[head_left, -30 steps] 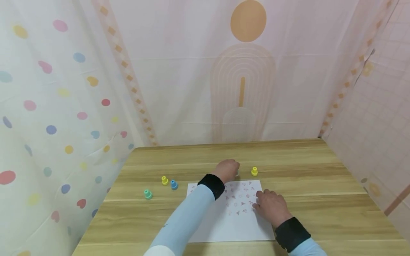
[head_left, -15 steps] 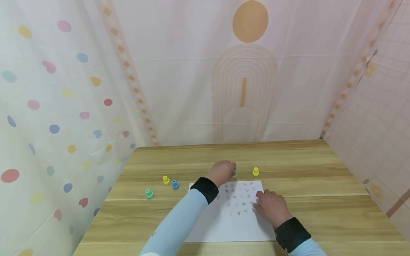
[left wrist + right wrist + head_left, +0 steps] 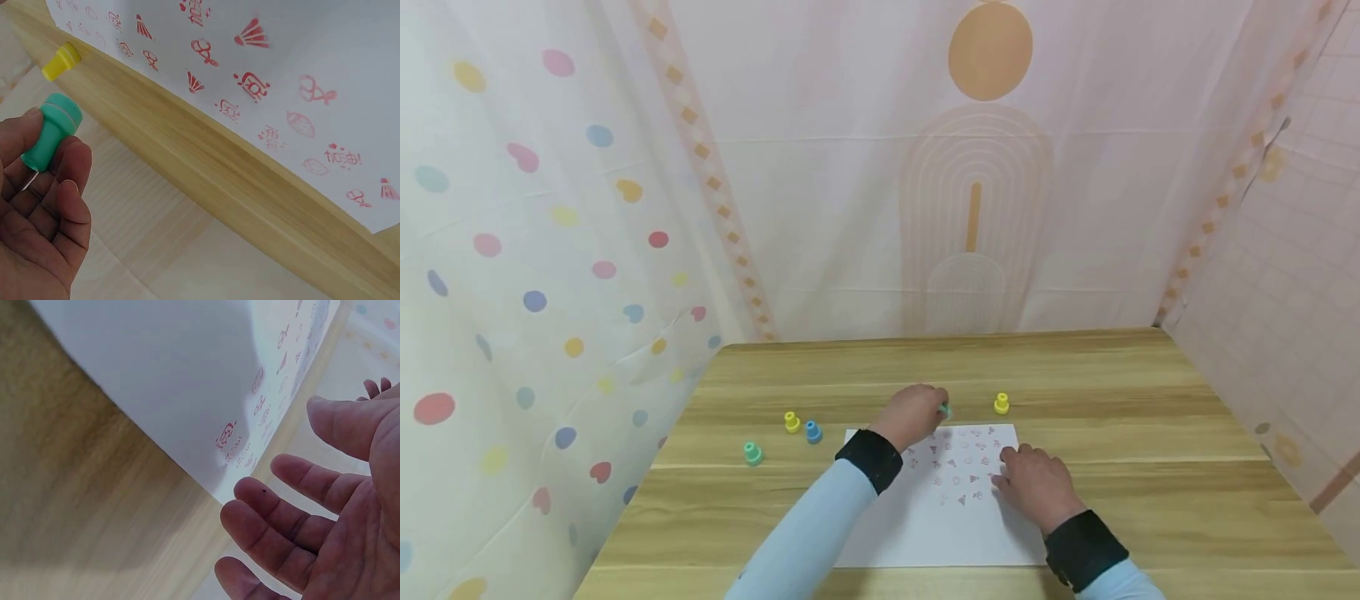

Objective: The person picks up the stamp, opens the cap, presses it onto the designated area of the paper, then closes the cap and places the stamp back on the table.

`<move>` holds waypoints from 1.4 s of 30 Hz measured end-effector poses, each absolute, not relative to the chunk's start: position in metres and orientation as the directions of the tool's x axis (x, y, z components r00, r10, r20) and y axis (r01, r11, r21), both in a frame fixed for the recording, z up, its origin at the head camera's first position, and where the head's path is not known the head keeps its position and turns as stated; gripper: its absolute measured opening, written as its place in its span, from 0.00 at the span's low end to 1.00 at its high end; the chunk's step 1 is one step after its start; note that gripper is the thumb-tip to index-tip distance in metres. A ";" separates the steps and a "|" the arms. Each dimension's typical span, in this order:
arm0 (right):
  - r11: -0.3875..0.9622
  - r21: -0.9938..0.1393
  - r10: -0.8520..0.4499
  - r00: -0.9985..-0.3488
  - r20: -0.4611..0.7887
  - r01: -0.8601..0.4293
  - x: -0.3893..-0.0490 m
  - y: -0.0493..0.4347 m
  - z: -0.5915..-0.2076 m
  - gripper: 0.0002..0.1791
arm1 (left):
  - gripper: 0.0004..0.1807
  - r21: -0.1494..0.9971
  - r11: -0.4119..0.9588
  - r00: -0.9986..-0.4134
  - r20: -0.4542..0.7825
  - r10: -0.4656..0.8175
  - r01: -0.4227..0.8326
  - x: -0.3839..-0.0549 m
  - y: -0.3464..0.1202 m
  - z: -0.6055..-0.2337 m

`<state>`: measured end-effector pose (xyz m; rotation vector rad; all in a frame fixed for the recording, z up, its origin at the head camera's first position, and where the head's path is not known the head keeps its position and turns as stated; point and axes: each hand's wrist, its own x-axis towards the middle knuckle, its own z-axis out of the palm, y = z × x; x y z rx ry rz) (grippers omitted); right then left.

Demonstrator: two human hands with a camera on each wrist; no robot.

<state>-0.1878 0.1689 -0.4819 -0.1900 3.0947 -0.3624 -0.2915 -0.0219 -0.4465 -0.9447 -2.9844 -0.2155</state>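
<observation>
My left hand [image 3: 914,415] is over the far edge of a white sheet of paper [image 3: 936,537], gripping a green toy stamp [image 3: 55,128] between thumb and fingers. In the left wrist view the stamp's wide end points up, away from the palm. Rows of small red stamped prints [image 3: 252,86] cover the far part of the sheet. At the paper's right edge, my right hand [image 3: 1040,483] lies with its fingers loosely spread and nothing in them.
Left of the paper stand a second green stamp [image 3: 753,453], a yellow stamp [image 3: 792,422] and a blue stamp [image 3: 813,432]. Another yellow stamp [image 3: 1002,403] stands beyond the sheet. Printed curtains border the wooden table [image 3: 1157,517].
My left hand has drawn back to the left and slightly nearer, and more of the green stamp shows in it. The right hand stays at the paper's edge.
</observation>
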 end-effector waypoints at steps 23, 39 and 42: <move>0.946 -0.293 -0.129 -0.991 0.047 -0.137 -0.192 0.163 -0.485 0.17 | 0.10 0.426 0.777 -0.868 0.041 0.495 0.463 -0.258 -0.036 -0.463; 0.878 -0.464 -0.119 -0.992 0.036 -0.122 -0.197 0.160 -0.484 0.15 | 0.08 0.610 0.664 -0.853 0.038 0.520 0.432 -0.238 -0.029 -0.477; 0.859 -0.503 -0.112 -0.994 -0.002 -0.096 -0.198 0.159 -0.481 0.15 | 0.07 0.633 0.634 -0.842 0.053 0.537 0.444 -0.235 -0.026 -0.482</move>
